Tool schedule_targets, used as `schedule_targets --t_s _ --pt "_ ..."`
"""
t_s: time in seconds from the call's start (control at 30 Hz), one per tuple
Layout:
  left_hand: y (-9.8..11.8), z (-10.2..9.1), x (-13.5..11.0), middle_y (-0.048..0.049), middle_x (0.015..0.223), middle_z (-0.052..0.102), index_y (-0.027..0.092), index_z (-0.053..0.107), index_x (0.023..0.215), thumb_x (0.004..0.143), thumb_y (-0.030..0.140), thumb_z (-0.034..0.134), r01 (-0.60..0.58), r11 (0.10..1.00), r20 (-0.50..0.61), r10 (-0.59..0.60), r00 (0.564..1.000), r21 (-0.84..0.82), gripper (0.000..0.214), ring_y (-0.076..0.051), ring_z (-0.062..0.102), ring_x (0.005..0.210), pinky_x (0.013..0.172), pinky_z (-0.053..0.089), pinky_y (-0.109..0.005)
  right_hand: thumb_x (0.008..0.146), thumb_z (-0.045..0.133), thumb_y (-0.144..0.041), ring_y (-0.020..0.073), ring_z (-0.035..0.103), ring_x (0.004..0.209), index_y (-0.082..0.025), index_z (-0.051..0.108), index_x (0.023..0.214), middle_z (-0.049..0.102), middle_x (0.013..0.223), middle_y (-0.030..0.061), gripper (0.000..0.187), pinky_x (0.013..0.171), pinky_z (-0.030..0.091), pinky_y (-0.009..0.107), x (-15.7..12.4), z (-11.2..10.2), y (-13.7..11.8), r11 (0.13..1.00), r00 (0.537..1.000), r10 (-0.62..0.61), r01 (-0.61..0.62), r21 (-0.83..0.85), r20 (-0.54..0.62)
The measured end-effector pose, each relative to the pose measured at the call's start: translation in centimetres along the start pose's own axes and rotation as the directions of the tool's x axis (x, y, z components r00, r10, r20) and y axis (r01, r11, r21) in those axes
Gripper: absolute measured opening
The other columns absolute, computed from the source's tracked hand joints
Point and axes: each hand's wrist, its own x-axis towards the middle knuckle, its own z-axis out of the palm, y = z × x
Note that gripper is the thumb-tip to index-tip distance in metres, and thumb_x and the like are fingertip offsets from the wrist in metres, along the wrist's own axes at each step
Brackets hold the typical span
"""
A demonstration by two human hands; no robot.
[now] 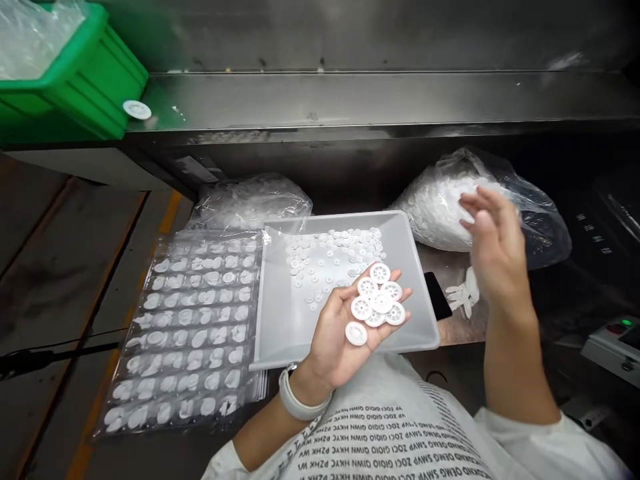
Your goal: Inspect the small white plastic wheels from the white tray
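Observation:
Palm up over the grey tray (430, 337), my left hand (327, 353) holds several white spoked plastic wheels (382, 302). They lie loosely heaped on the palm and fingers, one apart near the thumb. Smaller white round parts (363, 247) are scattered across the tray floor behind that hand. My right hand (500, 247) is raised at the right, slightly blurred, its fingers apart and nothing visible in it. Behind it sits a clear plastic bag (435, 207) filled with white parts; whether the fingers touch the bag I cannot tell.
Left of the tray lies a stack of clear pocket sheets (185, 317) with white parts. Another filled bag (250, 200) is behind it. A green bin (75, 87) and a loose white wheel (137, 110) stand on the metal ledge. White pieces (465, 293) and a black flat object (437, 295) lie right.

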Motion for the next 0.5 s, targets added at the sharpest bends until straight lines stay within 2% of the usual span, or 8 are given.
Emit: schedule_targets --t_s 0.07,0.13,0.2,0.27,0.33,0.4,0.43,0.5 --pt "0.1 0.3 0.0 -0.0138 0.142 0.053 0.013 0.044 0.140 0.094 0.028 0.040 -0.004 1.000 0.011 0.004 1.000 -0.015 0.048 -0.034 0.052 0.128 0.114 0.030 -0.054 0.102 0.039 -0.039 0.0222 0.045 0.132 -0.033 0.044 0.139 0.050 0.140 0.0025 0.038 0.110 0.039 0.049 -4.0 2.1 -3.2 0.996 0.996 0.008 -0.016 0.090 0.083" --pt "0.0 0.6 -0.1 -0.0135 0.142 0.053 0.014 0.045 0.139 0.094 0.030 0.039 -0.005 1.000 0.018 0.005 1.000 -0.025 0.048 -0.034 0.051 0.128 0.114 0.029 -0.054 0.101 0.037 -0.037 0.0243 0.039 0.137 -0.030 0.041 0.142 0.044 0.146 0.0032 0.041 0.112 0.036 0.053 -7.1 3.7 -5.8 0.988 0.992 0.023 -0.042 0.148 0.127" --pt "0.0 0.9 -0.2 -0.0128 0.142 0.054 0.015 0.047 0.138 0.094 0.031 0.037 -0.006 0.999 0.024 0.007 1.000 -0.037 0.048 -0.033 0.052 0.128 0.114 0.030 -0.054 0.100 0.037 -0.034 0.0263 0.033 0.140 -0.028 0.040 0.144 0.039 0.149 0.0035 0.044 0.114 0.031 0.056 -9.0 4.5 -7.5 0.983 0.991 0.038 -0.060 0.173 0.128" --pt "0.0 1.0 -0.3 -0.0126 0.141 0.055 0.014 0.049 0.137 0.094 0.030 0.037 -0.002 0.999 0.027 0.003 1.000 -0.045 0.047 -0.033 0.052 0.128 0.112 0.033 -0.053 0.098 0.042 -0.033 0.0279 0.031 0.141 -0.030 0.043 0.142 0.039 0.149 0.0024 0.044 0.116 0.028 0.057 -9.8 4.7 -8.1 0.983 0.994 0.041 -0.059 0.173 0.106" --pt "0.1 1.1 -0.3 -0.0129 0.140 0.055 0.013 0.048 0.137 0.094 0.029 0.039 0.002 0.999 0.023 -0.001 1.000 -0.049 0.047 -0.034 0.051 0.128 0.111 0.036 -0.051 0.095 0.051 -0.035 0.0298 0.038 0.136 -0.031 0.052 0.134 0.046 0.144 0.0028 0.040 0.113 0.032 0.056 -9.8 4.2 -7.1 0.988 0.998 0.044 -0.050 0.145 0.042" --pt "0.3 0.9 -0.3 -0.0124 0.141 0.055 0.013 0.045 0.139 0.093 0.027 0.040 -0.003 0.999 0.010 0.004 1.000 -0.050 0.048 -0.034 0.051 0.129 0.109 0.038 -0.050 0.093 0.056 -0.039 0.0297 0.051 0.123 -0.027 0.057 0.126 0.054 0.133 0.0059 0.035 0.102 0.043 0.053 -8.8 2.9 -4.4 0.994 0.992 0.075 -0.066 0.092 -0.100" --pt "0.4 0.7 -0.4 -0.0120 0.141 0.055 0.013 0.043 0.140 0.093 0.027 0.041 -0.013 0.999 0.001 0.013 1.000 -0.050 0.049 -0.033 0.051 0.129 0.109 0.039 -0.050 0.093 0.058 -0.039 0.0273 0.057 0.112 -0.024 0.057 0.123 0.057 0.125 0.0072 0.033 0.094 0.048 0.049 -8.0 1.9 -2.5 0.994 0.974 0.104 -0.093 0.061 -0.200" --pt "0.6 0.4 -0.3 -0.0111 0.141 0.055 0.013 0.040 0.143 0.093 0.025 0.042 -0.032 0.998 -0.015 0.031 0.999 -0.048 0.051 -0.032 0.051 0.129 0.109 0.039 -0.049 0.095 0.057 -0.040 0.0211 0.060 0.097 -0.018 0.051 0.125 0.056 0.118 0.0084 0.038 0.084 0.053 0.042 -6.1 -0.5 2.0 0.983 0.897 0.179 -0.183 0.031 -0.404"
